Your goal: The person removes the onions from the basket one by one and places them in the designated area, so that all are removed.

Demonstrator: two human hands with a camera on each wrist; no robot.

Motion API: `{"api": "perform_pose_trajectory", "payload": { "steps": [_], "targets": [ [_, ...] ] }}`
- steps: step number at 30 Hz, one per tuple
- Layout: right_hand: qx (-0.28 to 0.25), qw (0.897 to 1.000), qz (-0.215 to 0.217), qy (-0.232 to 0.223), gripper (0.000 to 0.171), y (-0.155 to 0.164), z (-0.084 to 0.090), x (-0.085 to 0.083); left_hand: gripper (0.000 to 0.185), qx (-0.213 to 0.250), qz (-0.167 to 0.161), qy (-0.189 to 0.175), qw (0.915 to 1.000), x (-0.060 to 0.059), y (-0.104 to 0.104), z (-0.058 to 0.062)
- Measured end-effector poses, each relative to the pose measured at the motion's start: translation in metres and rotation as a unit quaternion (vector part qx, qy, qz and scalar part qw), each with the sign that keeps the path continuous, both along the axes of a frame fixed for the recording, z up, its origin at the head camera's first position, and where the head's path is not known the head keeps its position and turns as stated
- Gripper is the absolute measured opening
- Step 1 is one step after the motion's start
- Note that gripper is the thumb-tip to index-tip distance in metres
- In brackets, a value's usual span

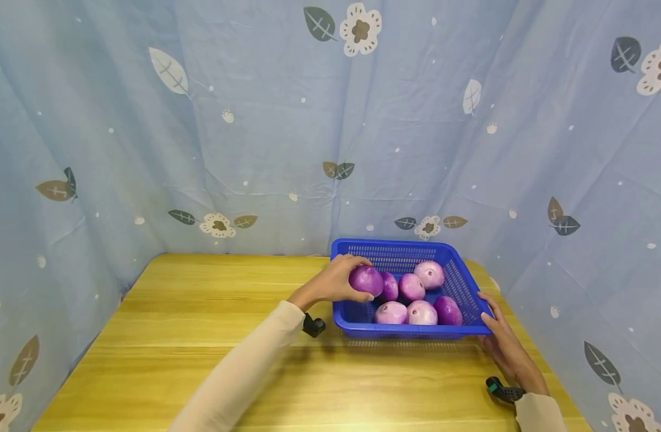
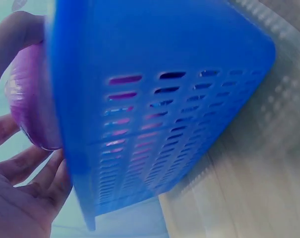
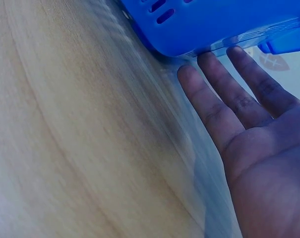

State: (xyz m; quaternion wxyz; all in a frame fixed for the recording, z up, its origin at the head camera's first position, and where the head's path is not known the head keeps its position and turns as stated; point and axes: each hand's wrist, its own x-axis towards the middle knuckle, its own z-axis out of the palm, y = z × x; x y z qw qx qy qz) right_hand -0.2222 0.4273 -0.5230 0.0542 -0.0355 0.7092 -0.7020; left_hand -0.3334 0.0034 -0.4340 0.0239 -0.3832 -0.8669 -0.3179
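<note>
As our left hand (image 1: 332,281) curls partway round 1 purple onion (image 1: 365,281) near the left rim of the blue basket (image 1: 406,330), our right hand (image 1: 504,348) grips the opposite rim, lower fingers extended. Left of our left fingers, wooden table (image 1: 173,312) stretches wide; between our hands sit 6 more onions (image 1: 412,287); beyond our fingers hangs the patterned curtain (image 1: 287,120).

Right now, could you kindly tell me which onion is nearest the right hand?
The dark purple onion at the front right of the blue basket: it sits farthest right, closest to the right hand, and is darker than the pale onion beside it.
</note>
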Motion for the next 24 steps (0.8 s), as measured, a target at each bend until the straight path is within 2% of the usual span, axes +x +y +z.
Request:
{"api": "perform_pose_trajectory", "payload": {
  "steps": [8,13,24],
  "targets": [
    [-0.012,1.000,0.004,-0.005,0.056,0.000,0.000,-0.001,0.072,0.016,0.017,-0.001,0.9997,0.002,-0.019,0.007],
    [-0.018,1.000,0.006,-0.001,0.055,0.000,0.000,-0.001,0.073,0.019,0.029,0.015,0.9993,0.000,-0.034,0.008],
    [-0.007,1.000,-0.002,-0.018,0.057,-0.001,0.003,0.000,0.071,0.041,0.064,0.025,0.9968,-0.002,-0.088,0.011]
  ]
}}
